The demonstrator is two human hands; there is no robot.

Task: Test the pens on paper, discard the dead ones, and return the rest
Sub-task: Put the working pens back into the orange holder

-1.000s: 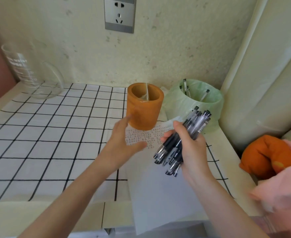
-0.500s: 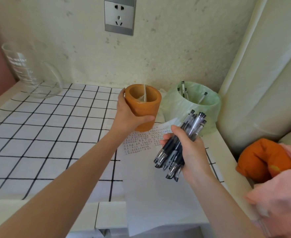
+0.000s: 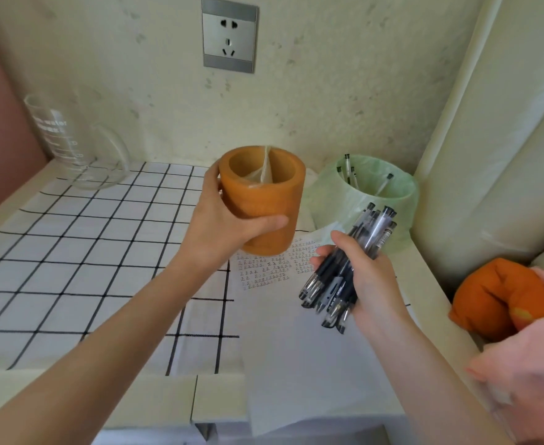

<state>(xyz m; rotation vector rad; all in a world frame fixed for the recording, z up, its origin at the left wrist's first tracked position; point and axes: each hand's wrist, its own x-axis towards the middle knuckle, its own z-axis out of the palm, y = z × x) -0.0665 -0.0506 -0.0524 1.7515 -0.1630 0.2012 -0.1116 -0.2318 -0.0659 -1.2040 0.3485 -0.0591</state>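
One orange pen cup (image 3: 265,203) sits in the left hand (image 3: 224,228), thumb curled across its front and fingers wrapped behind. A pale divider splits its inside in two, and no pen shows in it. I cannot tell whether its base touches the paper.

The right hand (image 3: 371,279) closes round one bundle of black-grip pens (image 3: 344,271), tips pointing down-left and caps up-right. At least six tips show, but they overlap too much for an exact count. The bundle hangs above one white paper sheet (image 3: 302,358), which bears several rows of small test scribbles.

Behind the bundle stands one green-lined bin (image 3: 328,200) with four pens (image 3: 347,163) poking up inside.

One checked cloth (image 3: 71,252) covers the tabletop, with one glass measuring jug (image 3: 74,149) at the back left.
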